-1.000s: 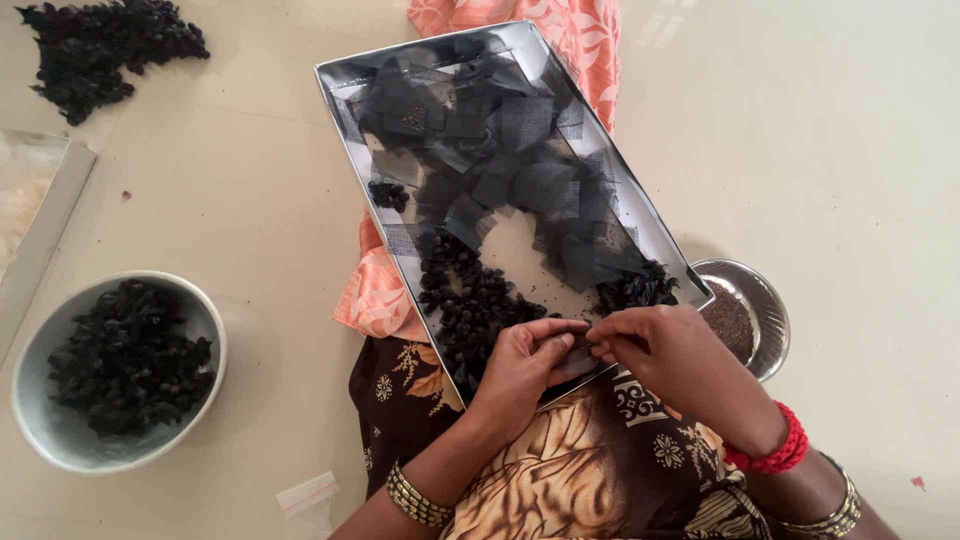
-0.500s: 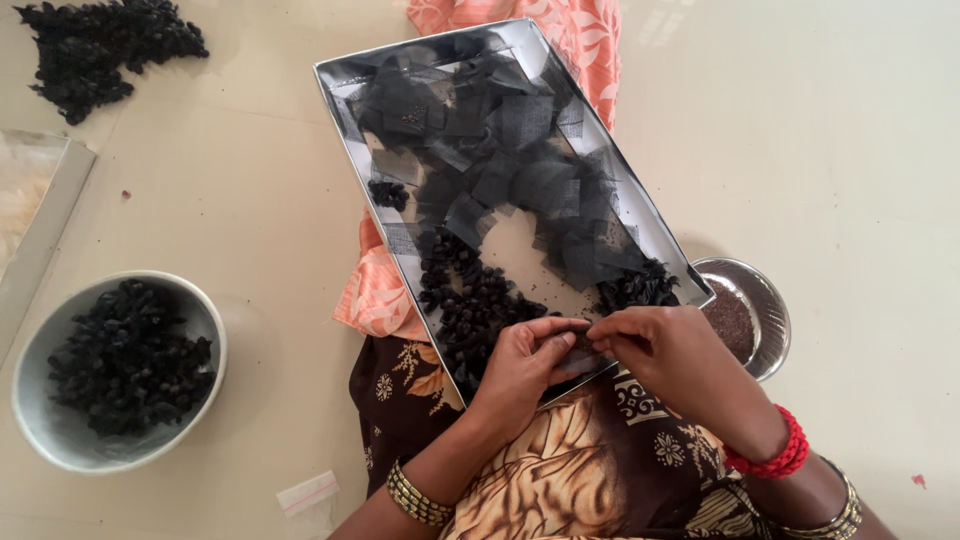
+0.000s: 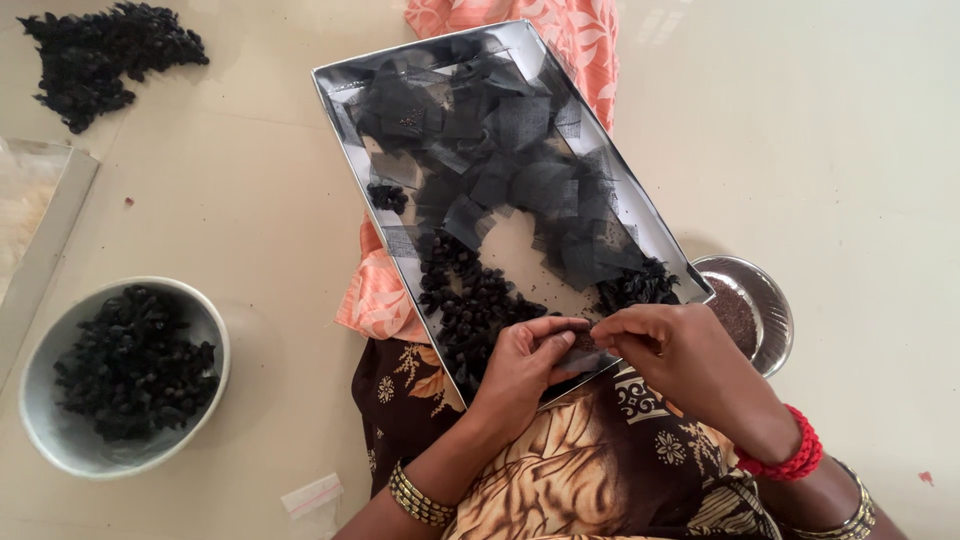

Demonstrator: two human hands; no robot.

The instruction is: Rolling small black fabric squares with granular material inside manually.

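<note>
Both hands meet at the near edge of the steel tray [image 3: 340, 95], which rests tilted on the lap over orange cloth [image 3: 375, 300]. Left hand [image 3: 525, 365] is curled, thumb and fingers pinched on a small dark mesh square [image 3: 583, 347]. Right hand [image 3: 680, 355] has its fingertips closed on the same piece from the other side. Whether anything sits inside the piece, can't tell.

Tray holds a layer of black mesh squares [image 3: 500, 150] across the far half and a heap of small black bundles [image 3: 465, 300] at the near left; more bundles [image 3: 640, 285] sit by the right rim.

Around:
- small steel dish [image 3: 770, 310] of dark seeds, just right of the tray, partly behind the right hand
- grey bowl [image 3: 40, 430] full of black bundles, on the floor to the left
- loose black pile [image 3: 100, 50], far left
- plastic bag [image 3: 30, 215], left edge
</note>
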